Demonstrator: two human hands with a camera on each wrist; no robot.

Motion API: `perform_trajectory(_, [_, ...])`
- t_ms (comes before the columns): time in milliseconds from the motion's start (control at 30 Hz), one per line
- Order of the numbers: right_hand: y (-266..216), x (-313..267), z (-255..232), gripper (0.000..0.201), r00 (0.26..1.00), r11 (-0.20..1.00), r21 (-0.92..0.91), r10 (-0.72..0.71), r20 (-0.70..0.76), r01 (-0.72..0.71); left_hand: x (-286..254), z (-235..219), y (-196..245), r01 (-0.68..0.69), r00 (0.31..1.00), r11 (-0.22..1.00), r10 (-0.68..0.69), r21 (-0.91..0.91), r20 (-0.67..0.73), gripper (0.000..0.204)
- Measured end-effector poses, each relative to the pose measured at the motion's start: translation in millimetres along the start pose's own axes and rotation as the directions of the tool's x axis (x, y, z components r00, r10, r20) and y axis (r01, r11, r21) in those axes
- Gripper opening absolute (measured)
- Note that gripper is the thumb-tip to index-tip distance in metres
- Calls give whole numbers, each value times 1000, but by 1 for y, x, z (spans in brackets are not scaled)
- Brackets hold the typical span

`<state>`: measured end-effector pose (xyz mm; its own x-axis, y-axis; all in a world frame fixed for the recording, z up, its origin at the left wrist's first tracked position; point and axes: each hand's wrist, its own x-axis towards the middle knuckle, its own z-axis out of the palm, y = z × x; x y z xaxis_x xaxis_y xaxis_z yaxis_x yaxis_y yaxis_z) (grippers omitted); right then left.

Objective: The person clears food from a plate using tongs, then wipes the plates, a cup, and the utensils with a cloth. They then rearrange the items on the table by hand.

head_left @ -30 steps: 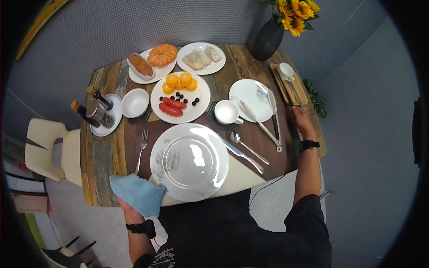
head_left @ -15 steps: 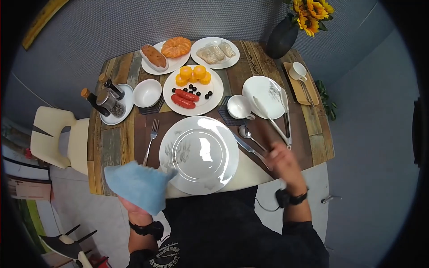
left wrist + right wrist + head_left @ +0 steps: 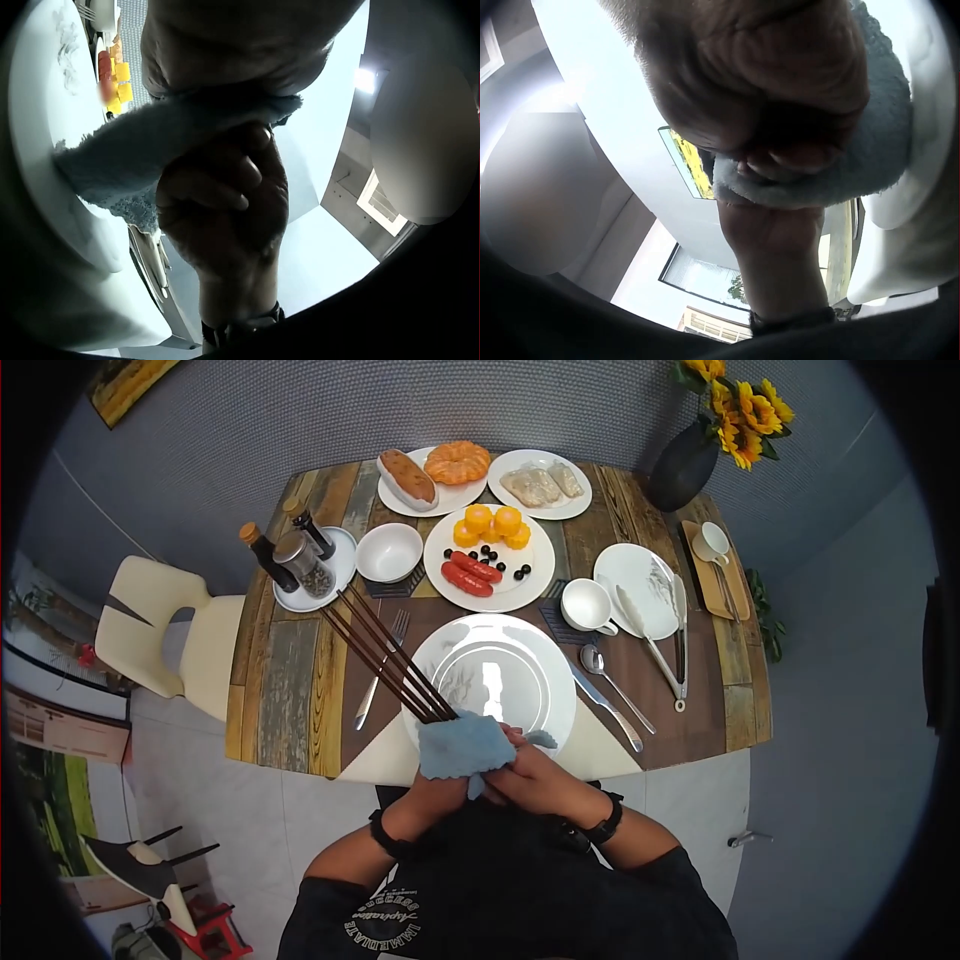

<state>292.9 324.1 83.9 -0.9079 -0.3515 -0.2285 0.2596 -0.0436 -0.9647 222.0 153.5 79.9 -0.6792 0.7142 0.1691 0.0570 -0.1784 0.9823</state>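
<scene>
Before the body, over the near edge of the large white plate [image 3: 445, 650], both hands meet at a light blue cloth [image 3: 465, 747]. My left hand [image 3: 437, 797] grips the cloth from below, its fingers mostly hidden. Several dark brown chopsticks [image 3: 385, 660] stick out past the cloth, slanting up and left over the plate and fork [image 3: 383, 672]. Curled fingers of my right hand [image 3: 535, 778] hold their near ends, which the cloth and hand hide. In the left wrist view the right hand [image 3: 225, 202] looks fist-like against the cloth [image 3: 142, 146].
Knife [image 3: 605, 703] and spoon [image 3: 618, 688] lie right of the plate, near a white cup [image 3: 588, 605] and tongs [image 3: 680, 650]. Food plates stand behind, including one with sausages [image 3: 468, 575]. Left are a bowl [image 3: 389, 553] and seasoning bottles [image 3: 305, 565]; far right, a wooden tray [image 3: 735, 597].
My right hand has come from beside the wooden tray, across to the cloth, bringing the chopsticks. The left hand has moved right with the cloth, from the table's front-left corner to the plate.
</scene>
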Motion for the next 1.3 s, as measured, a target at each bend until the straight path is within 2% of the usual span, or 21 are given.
perform_trajectory(167, [-6, -4, -1, 30, 1000, 999, -46, 14, 11, -13, 1, -35, 3, 14, 990, 969, 21, 248, -139, 36])
perform_trajectory(200, [-1, -9, -3, 31, 1000, 992, -124, 8, 16, -6, 2, -38, 7, -16, 942, 988, -36, -153, -332, 46])
perform_trajectory(233, [1, -13, -5, 32, 1000, 979, -204, 3, 21, 2, 2, -50, 8, -30, 881, 988, -46, -153, -471, 48])
perform_trajectory(267, [3, -17, -6, 32, 1000, 978, -206, 5, 25, 1, 5, -67, 11, -51, 813, 925, -181, -377, -553, 45])
perform_trajectory(300, [3, -22, -6, 32, 1000, 977, -210, 30, 7, -28, 8, -66, 12, -53, 811, 924, -181, -378, -557, 45])
perform_trajectory(400, [4, -24, -10, 32, 999, 982, -186, 36, -27, -40, 12, -48, 13, -69, 887, 972, -44, -225, -460, 46])
perform_trajectory(433, [5, -23, -10, 32, 999, 986, -163, 15, -44, -22, 7, -37, 2, -45, 935, 982, -23, -183, -353, 48])
perform_trajectory(467, [6, -23, -10, 32, 999, 987, -161, 14, -45, -21, 12, -29, -7, -65, 992, 975, 85, 211, -88, 26])
perform_trajectory(500, [7, -23, -10, 32, 998, 988, -151, -52, -47, 45, 10, -12, -11, -97, 995, 978, 90, 187, 46, 25])
perform_trajectory(567, [5, -23, -11, 32, 991, 984, -142, -119, -54, 111, 10, 5, -3, -64, 997, 984, 57, 166, 44, 26])
perform_trajectory(633, [-4, -24, -11, 31, 999, 993, -121, -2, -47, -3, 13, -7, 1, -35, 999, 999, 35, -4, -21, 25])
perform_trajectory(667, [-6, -25, -12, 31, 999, 993, -118, -1, -50, -4, 9, -22, 4, 24, 996, 991, -13, 135, -84, 23])
perform_trajectory(700, [-7, -25, -12, 30, 1000, 985, -174, -1, -19, -2, 10, -30, 9, -60, 966, 930, -38, -362, -257, 29])
perform_trajectory(733, [-8, -25, -12, 30, 1000, 973, -230, -2, 13, 5, 11, -48, 19, -88, 948, 994, 62, -71, -312, 41])
perform_trajectory(767, [-9, -25, -11, 30, 1000, 973, -229, -5, 16, 9, 12, -56, 25, -162, 892, 959, 41, -233, -450, 44])
perform_trajectory(867, [-7, -25, -8, 33, 999, 981, -193, 36, -10, -37, 6, -66, 12, -177, 891, 889, -38, -422, -452, 47])
perform_trajectory(1000, [7, -23, -9, 35, 994, 972, -225, -84, -68, 67, 4, -14, 2, -41, 997, 988, 31, 151, 68, 22])
perform_trajectory(1033, [10, -23, -10, 35, 989, 956, -273, -134, -68, 111, 3, -1, 3, 37, 994, 992, -49, 123, 101, 20])
perform_trajectory(1167, [-5, -24, -10, 34, 1000, 993, -116, 7, -19, -9, 7, -23, 16, 42, 998, 999, -43, -30, -46, 22])
perform_trajectory(1233, [-6, -25, -12, 34, 999, 989, -143, 36, 7, -34, 4, -60, 19, -138, 926, 936, 6, -324, -377, 31])
perform_trajectory(1300, [-6, -26, -14, 34, 998, 984, -166, 62, 11, -59, -1, -76, 18, -150, 859, 878, -112, -455, -500, 35])
